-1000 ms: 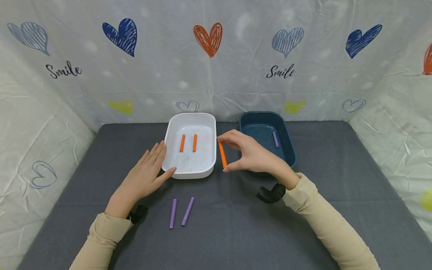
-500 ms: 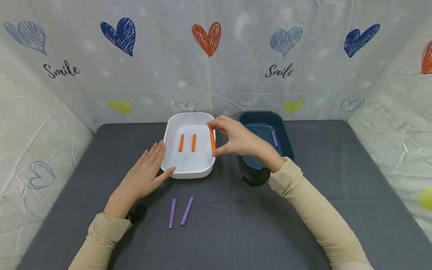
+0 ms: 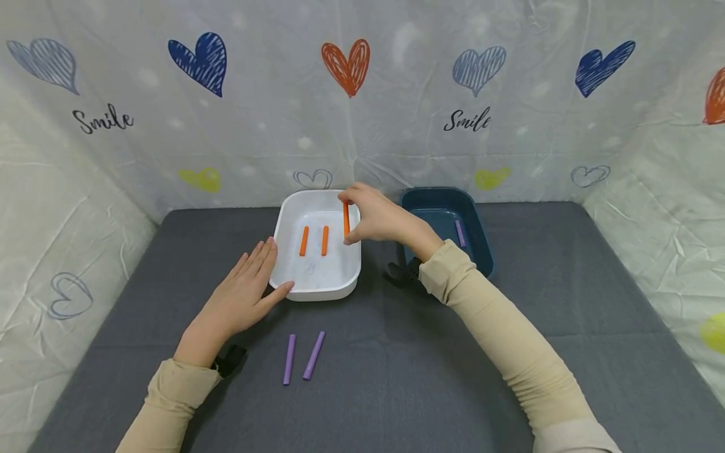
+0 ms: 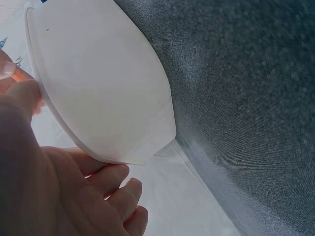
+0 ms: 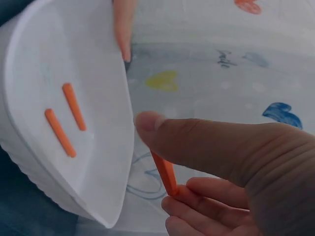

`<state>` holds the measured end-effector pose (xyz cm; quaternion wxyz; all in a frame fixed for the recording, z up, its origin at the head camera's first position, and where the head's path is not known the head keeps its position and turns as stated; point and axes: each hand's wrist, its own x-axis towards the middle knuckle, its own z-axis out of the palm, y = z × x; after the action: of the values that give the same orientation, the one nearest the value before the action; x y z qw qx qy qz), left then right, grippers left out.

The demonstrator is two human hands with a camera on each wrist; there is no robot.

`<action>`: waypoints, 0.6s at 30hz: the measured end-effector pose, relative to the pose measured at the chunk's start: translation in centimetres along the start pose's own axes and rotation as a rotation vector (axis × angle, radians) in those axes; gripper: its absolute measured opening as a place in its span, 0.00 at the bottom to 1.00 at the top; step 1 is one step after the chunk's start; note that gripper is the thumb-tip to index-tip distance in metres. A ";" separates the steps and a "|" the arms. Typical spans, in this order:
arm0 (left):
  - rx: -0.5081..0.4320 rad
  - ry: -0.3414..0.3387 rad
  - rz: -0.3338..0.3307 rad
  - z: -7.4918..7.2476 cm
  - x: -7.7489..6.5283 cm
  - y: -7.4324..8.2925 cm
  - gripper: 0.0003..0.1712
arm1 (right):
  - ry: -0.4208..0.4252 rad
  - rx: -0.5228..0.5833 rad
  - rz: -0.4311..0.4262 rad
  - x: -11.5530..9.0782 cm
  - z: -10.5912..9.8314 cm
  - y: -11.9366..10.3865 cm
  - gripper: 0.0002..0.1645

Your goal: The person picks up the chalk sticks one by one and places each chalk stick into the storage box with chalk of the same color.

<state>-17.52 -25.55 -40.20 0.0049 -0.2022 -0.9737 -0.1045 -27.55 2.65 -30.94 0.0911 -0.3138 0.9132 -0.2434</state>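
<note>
In the head view my right hand (image 3: 382,215) pinches an orange stick (image 3: 346,219) lengthwise between thumb and fingertips. It holds the stick over the right side of a white tray (image 3: 331,277). Two more orange sticks, one at left (image 3: 304,241) and one beside it (image 3: 325,240), lie side by side on the tray floor. My left hand (image 3: 238,299) rests against the tray's left edge, fingers extended, thumb at the front rim. The right wrist view shows the held orange stick (image 5: 165,173) partly covered by the thumb. From the left wrist, the tray's outer wall (image 4: 103,83) fills the middle.
A dark blue tray (image 3: 433,217) stands to the right, partly behind my right forearm, with a purple stick (image 3: 460,233) in it. Two purple sticks, one upright in view (image 3: 289,360) and one slanted (image 3: 314,355), lie on the grey cloth (image 3: 396,390) in front. A printed curtain (image 3: 396,138) hangs behind.
My right hand has carried the orange stick leftward and away from me, from between the two trays to over the white tray. The left hand stays at the tray's edge.
</note>
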 end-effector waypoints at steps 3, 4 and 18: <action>0.000 -0.004 -0.003 0.0 0.0 -0.1 0.50 | -0.022 -0.023 0.033 1.2 0.1 -0.2 0.46; 0.002 -0.002 -0.002 0.1 -0.1 -0.1 0.50 | -0.029 -0.034 0.039 1.6 0.2 -0.2 0.46; 0.005 -0.003 -0.006 0.1 0.1 0.0 0.51 | -0.052 0.015 0.132 5.4 0.9 1.6 0.43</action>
<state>-17.59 -25.52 -40.28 0.0034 -0.1992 -0.9747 -0.1016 -32.36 0.11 -32.60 0.1331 -0.2583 0.9274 -0.2356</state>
